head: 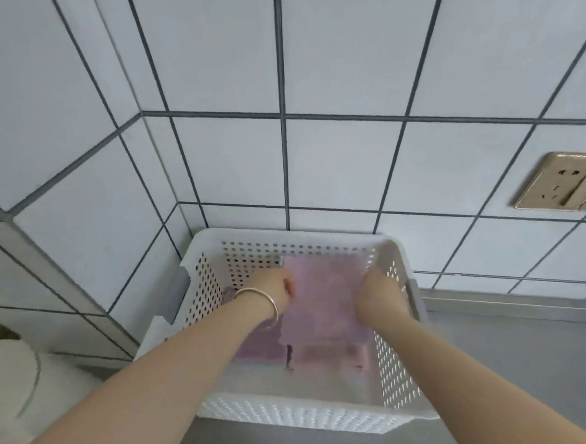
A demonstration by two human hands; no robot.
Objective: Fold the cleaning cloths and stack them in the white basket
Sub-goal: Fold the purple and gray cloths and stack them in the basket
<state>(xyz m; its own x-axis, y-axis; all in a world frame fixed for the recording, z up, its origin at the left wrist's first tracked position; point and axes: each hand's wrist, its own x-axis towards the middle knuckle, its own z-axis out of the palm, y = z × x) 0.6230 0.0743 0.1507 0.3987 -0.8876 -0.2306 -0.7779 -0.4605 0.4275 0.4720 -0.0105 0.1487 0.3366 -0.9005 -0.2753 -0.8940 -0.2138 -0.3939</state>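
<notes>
A white perforated basket (pixel 296 415) stands on a grey counter in the tiled corner. Inside it lies a folded pale purple cloth (pixel 323 299), on top of other purple cloths (pixel 258 347) stacked beneath. My left hand (pixel 276 288), a bangle on its wrist, grips the top cloth's left edge. At the cloth's right edge, my right hand (pixel 380 295) grips it close to the basket's right wall. Both hands reach down inside the basket. The fingertips are hidden under the hands.
Tiled walls rise directly behind and left of the basket. A gold wall socket (pixel 563 183) sits on the wall to the right. A white rounded object (pixel 9 380) is at the left edge. Grey counter (pixel 517 379) stretches right of the basket.
</notes>
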